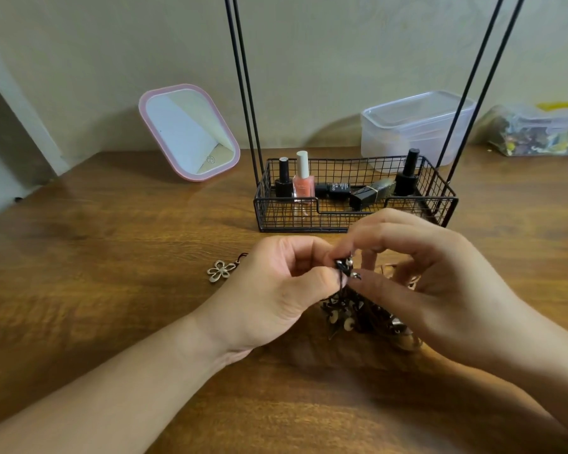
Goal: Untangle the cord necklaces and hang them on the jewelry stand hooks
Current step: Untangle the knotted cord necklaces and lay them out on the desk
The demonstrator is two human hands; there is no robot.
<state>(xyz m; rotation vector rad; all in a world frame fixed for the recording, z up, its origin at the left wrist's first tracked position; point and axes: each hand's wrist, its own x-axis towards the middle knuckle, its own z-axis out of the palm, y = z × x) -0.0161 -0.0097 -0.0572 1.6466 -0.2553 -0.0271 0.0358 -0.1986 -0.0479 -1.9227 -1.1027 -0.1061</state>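
Head view: I see both hands just before the stand [354, 204].
Left hand [276, 290]: pinches the knot [345, 268], steadying it.
Right hand [423, 273]: fingertips pinch the same knot, I judge to pick it apart.
Necklaces [358, 314]: bunched under the hands, none hung.

Pale lettering runs along the side of a small black nail polish bottle [333, 189] lying in the black wire basket [440, 204], but it is too small and blurred to read. A small round emblem [210, 159] sits on the lower edge of the pink-framed rectangular mirror [189, 132], also illegible.
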